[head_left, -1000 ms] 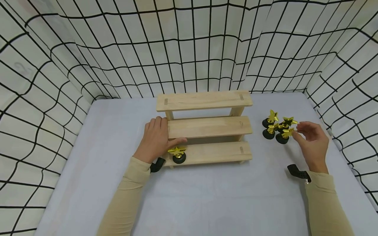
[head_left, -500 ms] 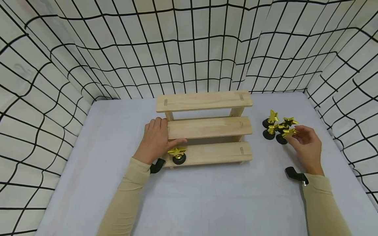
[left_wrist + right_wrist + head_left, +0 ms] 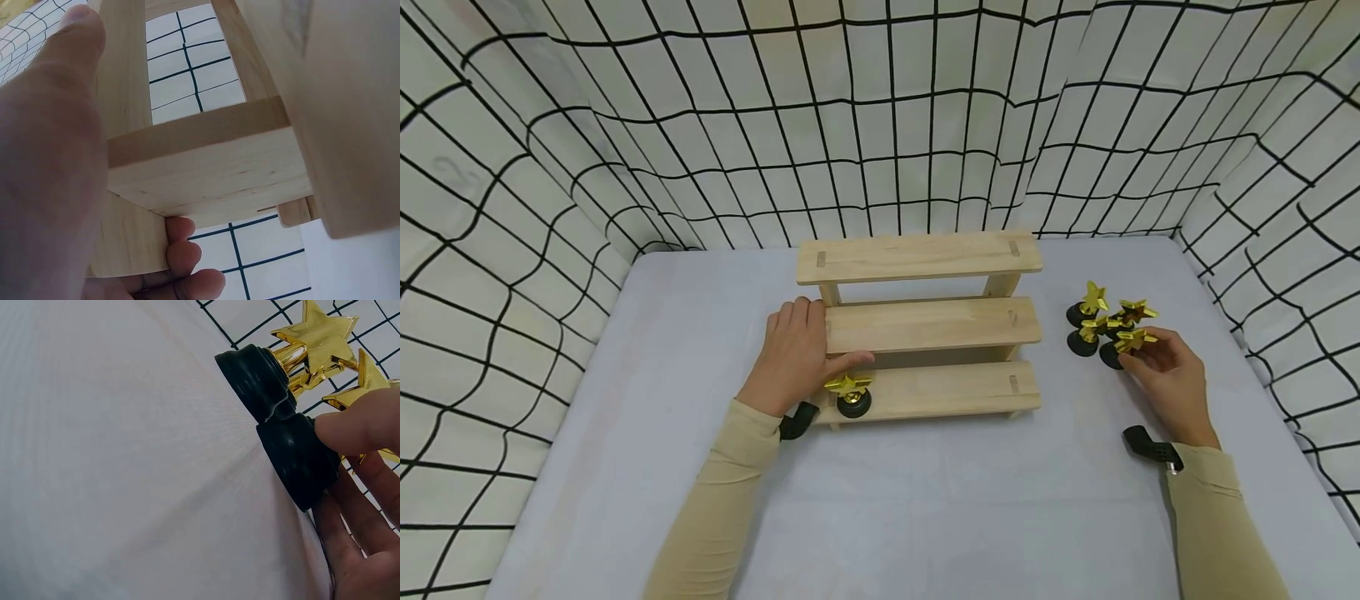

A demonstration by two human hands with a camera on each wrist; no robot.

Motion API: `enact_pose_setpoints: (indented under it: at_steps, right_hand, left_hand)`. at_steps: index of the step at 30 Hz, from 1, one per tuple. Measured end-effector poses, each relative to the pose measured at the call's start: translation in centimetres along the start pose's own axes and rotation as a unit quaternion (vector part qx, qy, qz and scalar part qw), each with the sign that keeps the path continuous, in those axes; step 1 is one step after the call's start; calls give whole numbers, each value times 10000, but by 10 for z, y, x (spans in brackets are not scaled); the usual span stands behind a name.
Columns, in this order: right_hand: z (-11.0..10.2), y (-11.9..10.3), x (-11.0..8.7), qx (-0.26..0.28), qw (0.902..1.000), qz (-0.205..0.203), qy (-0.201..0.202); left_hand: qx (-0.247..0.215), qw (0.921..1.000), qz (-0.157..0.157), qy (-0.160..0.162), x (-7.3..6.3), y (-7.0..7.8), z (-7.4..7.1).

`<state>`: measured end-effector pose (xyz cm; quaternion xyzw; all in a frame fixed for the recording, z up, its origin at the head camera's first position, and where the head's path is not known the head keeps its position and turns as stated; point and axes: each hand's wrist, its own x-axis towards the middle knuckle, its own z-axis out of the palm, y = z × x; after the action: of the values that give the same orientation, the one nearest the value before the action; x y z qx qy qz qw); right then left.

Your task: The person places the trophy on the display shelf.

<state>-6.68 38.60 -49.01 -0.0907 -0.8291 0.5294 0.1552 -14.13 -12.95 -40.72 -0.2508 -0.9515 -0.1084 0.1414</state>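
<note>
My left hand [image 3: 790, 354] grips the left end of a three-tier wooden shelf [image 3: 932, 325]. In the left wrist view its fingertips [image 3: 184, 256] curl around a wooden side piece. One gold star trophy [image 3: 853, 403] with a round black base stands at the left end of the lowest tier, near my left thumb. On the right, my right hand [image 3: 1172, 383] pinches the nearest trophy of a small cluster. The right wrist view shows the thumb on that trophy's black base [image 3: 297, 459] and the other fingers behind it; its base appears to be on the cloth.
Several more gold star trophies [image 3: 1082, 342] stand close together beside the held one, right of the shelf. White cloth [image 3: 970, 508] covers the table. Black grid netting [image 3: 910, 125] rises at the back and both sides.
My right hand has moved left and slightly nearer, and its fingers have closed on the nearest trophy. The left hand and the shelf have stayed in place.
</note>
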Motion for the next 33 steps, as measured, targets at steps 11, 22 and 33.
enact_pose_setpoints:
  at_steps: [11, 22, 33]
  right_hand:
    - [2, -5, -2, -539, 9974, 453, -149]
    - [-5, -6, -3, -729, 9957, 300, -487]
    - [-6, -5, -3, -845, 9946, 57, -591]
  left_hand:
    - [42, 10000, -16, -77, -1, -1, -2]
    - [-12, 9999, -32, -114, -1, 0, -1]
    - [-42, 9999, -9, -104, -1, 0, -2]
